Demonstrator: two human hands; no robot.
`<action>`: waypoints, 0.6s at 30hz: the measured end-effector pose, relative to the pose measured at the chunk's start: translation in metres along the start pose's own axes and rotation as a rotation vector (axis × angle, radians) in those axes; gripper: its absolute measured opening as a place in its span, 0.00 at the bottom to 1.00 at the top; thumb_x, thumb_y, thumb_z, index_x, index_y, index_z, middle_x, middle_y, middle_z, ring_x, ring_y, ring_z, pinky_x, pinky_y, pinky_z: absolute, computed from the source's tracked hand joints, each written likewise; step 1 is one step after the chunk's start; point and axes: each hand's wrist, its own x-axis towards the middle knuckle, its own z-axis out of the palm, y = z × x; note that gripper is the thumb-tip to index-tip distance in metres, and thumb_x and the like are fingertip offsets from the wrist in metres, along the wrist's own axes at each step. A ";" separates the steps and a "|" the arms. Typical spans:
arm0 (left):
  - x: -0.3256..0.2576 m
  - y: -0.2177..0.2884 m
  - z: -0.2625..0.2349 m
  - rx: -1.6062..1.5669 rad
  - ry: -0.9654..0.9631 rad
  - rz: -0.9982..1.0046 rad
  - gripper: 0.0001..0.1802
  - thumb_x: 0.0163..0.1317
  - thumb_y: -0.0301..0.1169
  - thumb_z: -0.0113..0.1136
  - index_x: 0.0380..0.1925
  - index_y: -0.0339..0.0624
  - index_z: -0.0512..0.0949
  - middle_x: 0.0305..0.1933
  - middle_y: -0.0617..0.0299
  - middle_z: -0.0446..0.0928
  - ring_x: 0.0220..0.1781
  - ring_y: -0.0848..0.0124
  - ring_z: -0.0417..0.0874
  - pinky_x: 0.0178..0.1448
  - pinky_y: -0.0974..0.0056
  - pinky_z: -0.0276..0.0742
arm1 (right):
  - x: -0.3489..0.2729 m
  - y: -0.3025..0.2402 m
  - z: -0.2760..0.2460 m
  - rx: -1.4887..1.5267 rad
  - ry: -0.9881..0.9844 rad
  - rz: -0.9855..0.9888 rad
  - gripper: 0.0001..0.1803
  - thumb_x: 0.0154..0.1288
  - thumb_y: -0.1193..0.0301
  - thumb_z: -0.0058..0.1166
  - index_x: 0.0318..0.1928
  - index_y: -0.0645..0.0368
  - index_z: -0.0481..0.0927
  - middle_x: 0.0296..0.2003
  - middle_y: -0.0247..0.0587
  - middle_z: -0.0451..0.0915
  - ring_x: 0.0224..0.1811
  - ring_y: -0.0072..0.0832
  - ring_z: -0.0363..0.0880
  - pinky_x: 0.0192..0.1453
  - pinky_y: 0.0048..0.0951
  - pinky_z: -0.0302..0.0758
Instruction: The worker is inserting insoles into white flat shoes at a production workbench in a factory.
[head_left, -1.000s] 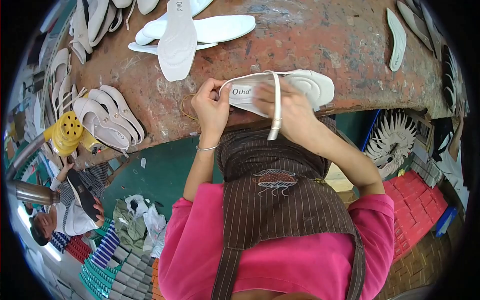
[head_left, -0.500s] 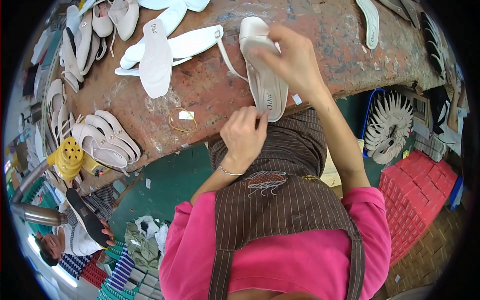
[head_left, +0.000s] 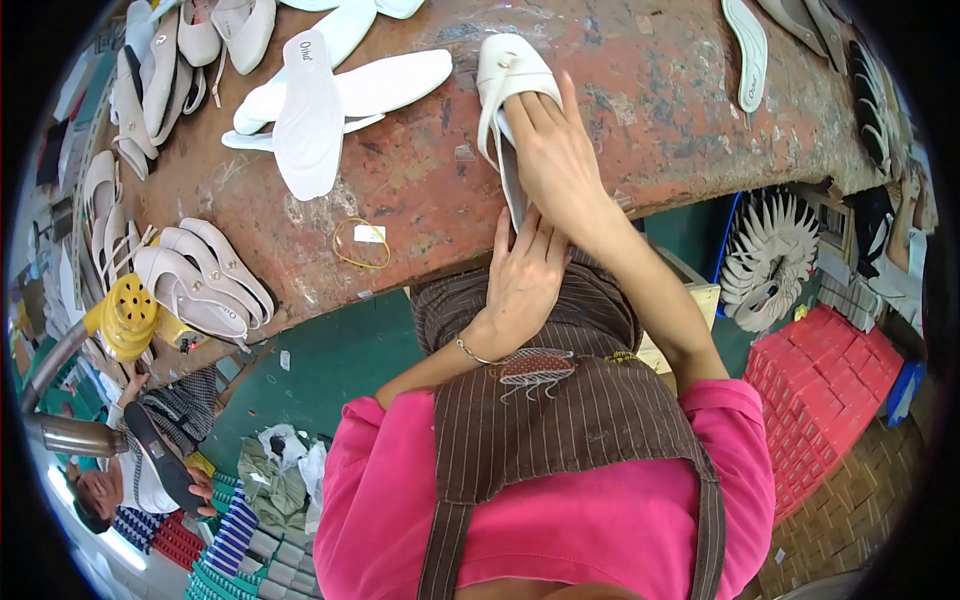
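Note:
A cream square-toed strap shoe (head_left: 512, 68) lies on the bench in front of me, toe pointing away, its thin strap running along the left side. My right hand (head_left: 555, 165) has its fingers stretched flat inside the shoe, tips under the toe band, thumb sticking out along the right side. At the near end, my left hand (head_left: 528, 270) has its fingers round the heel. Both hands cover most of the insole.
A loose insole (head_left: 308, 130) rests on white sole pieces (head_left: 400, 85) to the left. Finished shoes (head_left: 195, 280) stand near a yellow nozzle (head_left: 130, 318). Right of me are a ring of shoe parts (head_left: 770, 260) and a red woven basket (head_left: 825, 400). Another person holds a dark-soled shoe (head_left: 160, 455).
My right hand has slid its fingers into the shoe. The strap has come in from the left to the shoe's side and toe. My left hand has moved right, onto the heel.

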 end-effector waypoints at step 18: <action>0.010 -0.005 -0.003 0.028 0.047 0.020 0.23 0.55 0.30 0.64 0.51 0.32 0.79 0.50 0.50 0.80 0.62 0.53 0.75 0.74 0.42 0.58 | 0.018 -0.010 -0.012 -0.170 -0.407 0.125 0.32 0.62 0.74 0.46 0.67 0.73 0.64 0.65 0.67 0.68 0.71 0.53 0.65 0.78 0.62 0.40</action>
